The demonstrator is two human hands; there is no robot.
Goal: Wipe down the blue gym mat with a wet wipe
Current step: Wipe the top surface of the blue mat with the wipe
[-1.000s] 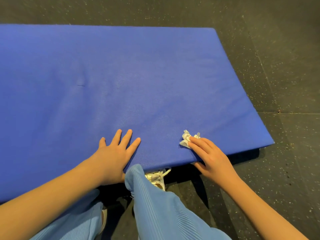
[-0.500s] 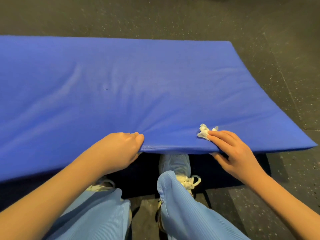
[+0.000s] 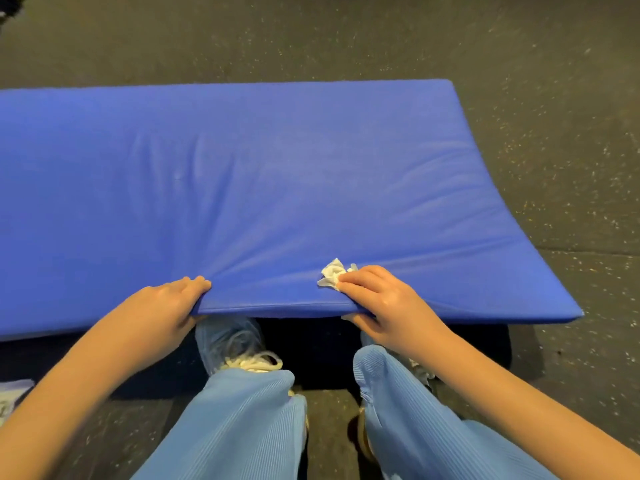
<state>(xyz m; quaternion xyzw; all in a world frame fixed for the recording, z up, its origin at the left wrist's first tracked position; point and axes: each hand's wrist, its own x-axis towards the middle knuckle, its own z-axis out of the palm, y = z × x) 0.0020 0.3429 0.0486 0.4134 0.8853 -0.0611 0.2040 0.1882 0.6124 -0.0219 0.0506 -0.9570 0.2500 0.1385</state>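
1 second ago the left hand (image 3: 166, 306) lay flat with spread fingers on the thick blue padded gym mat (image 3: 277, 174), and the right hand (image 3: 384, 299) pressed the crumpled white wet wipe (image 3: 331, 273) down with straight fingers. Now both hands are curled round the mat's near edge, fingers on top and thumbs underneath. The edge is lifted off the dark speckled rubber floor (image 3: 554, 133), and soft folds fan out across the cover from the 2 grips. The right hand also pins the wipe against the top of the mat under its fingertips, so the wipe sits at the near edge, right of centre.

Wiping appears to have paused. The person seems to be shifting or turning the mat, perhaps to reach the far part or the underside. Nothing shows how much of the top is already clean, as no wet streaks can be made out.

The mat lies across the view, with its left end out of frame and its right corners visible. Under the raised edge stand the person's legs in light blue ribbed trousers (image 3: 242, 427), and a pale shoe with white laces (image 3: 232, 344) sits just beneath the mat. These are the things most likely to get in the way if the edge comes back down or towards the body. At the near left edge of the view a pale packet (image 3: 12, 396) lies on the floor, too cut off to identify.
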